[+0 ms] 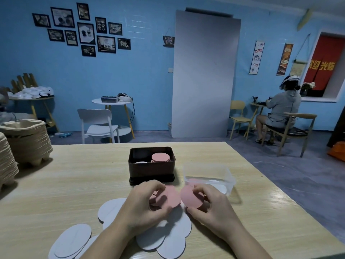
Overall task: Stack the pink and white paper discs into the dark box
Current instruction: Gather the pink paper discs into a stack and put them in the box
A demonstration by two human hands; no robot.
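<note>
Two grips matter: your left hand (141,204) curls round a few round pink paper discs (172,196), your right hand (214,206) pinches one more pink disc (190,200) just beside them, above loose white paper discs (112,208). Square their edges, then lower them flat onto the pink pile (161,157) in the dark rectangular box (151,171) beyond.

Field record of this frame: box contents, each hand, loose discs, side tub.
box: dark box holds pink stack at right, white disc at left
left: left hand grips pink discs
right: right hand pinches single pink disc
surface: loose white discs spread on table under hands
side: clear tub right of box, pink and white discs inside
</note>
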